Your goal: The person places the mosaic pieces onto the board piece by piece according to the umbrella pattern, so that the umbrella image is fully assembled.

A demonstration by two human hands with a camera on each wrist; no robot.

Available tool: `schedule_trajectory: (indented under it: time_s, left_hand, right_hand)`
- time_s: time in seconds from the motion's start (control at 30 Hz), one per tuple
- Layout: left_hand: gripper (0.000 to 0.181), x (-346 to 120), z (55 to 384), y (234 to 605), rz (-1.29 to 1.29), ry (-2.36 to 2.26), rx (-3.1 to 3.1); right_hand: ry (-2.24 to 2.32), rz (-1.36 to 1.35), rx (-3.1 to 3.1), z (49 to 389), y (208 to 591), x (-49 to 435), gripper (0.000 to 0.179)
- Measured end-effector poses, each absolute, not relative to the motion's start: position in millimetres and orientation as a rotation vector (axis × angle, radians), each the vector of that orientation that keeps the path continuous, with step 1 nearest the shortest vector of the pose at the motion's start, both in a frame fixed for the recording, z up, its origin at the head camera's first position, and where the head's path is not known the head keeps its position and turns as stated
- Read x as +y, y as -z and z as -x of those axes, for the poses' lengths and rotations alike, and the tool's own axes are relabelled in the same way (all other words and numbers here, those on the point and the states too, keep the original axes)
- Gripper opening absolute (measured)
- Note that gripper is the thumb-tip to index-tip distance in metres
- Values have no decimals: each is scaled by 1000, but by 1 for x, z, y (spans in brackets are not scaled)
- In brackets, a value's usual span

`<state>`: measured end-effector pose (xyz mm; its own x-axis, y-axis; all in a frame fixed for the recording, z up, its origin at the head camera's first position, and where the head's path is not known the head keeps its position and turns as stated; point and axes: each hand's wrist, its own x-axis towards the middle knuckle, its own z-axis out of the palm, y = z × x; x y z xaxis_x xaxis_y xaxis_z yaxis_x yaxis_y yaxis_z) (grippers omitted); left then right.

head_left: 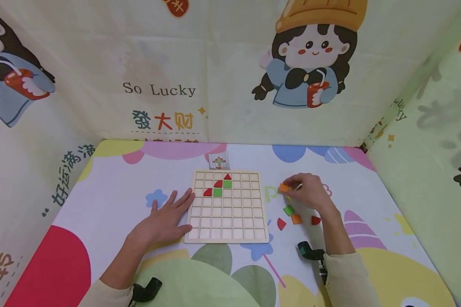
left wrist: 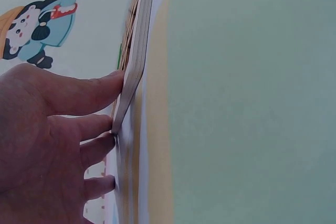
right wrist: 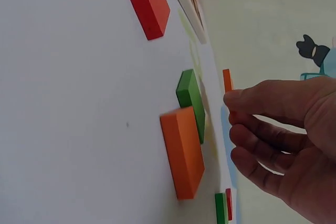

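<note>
A wooden grid board (head_left: pixel 226 221) lies flat on the table. In its upper left cells sit a red triangle (head_left: pixel 227 176), two red quarter-round pieces (head_left: pixel 218 184) and two green squares (head_left: pixel 227 184). My left hand (head_left: pixel 165 219) lies at the board's left edge, fingers spread and straight; the left wrist view shows its thumb (left wrist: pixel 100 92) against the rim. Right of the board, my right hand (head_left: pixel 311 192) pinches an orange square block (head_left: pixel 284 187) between thumb and fingers, above the table. Below it lie a green block (head_left: pixel 289 210), another orange block (head_left: pixel 296 219) and two red pieces (head_left: pixel 281 224).
A small card (head_left: pixel 219 160) printed with a coloured grid pattern lies behind the board. Another green block (right wrist: pixel 219 208) and a red one (right wrist: pixel 229 203) appear low in the right wrist view. Patterned cloth walls (head_left: pixel 230 85) stand behind and at both sides.
</note>
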<state>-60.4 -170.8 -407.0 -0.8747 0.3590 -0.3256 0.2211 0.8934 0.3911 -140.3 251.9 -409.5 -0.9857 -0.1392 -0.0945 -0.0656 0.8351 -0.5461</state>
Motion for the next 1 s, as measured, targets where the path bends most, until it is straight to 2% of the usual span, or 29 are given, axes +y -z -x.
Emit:
schedule_trajectory:
  time_s: [0.6, 1.0]
  left_hand:
    - [87, -171, 59, 409, -408, -485, 2660]
    - [88, -171, 60, 409, -395, -483, 2660]
  right_hand:
    - [1012, 528, 2768, 135, 400, 195, 22]
    - [986, 612, 2696, 141, 398, 155, 23]
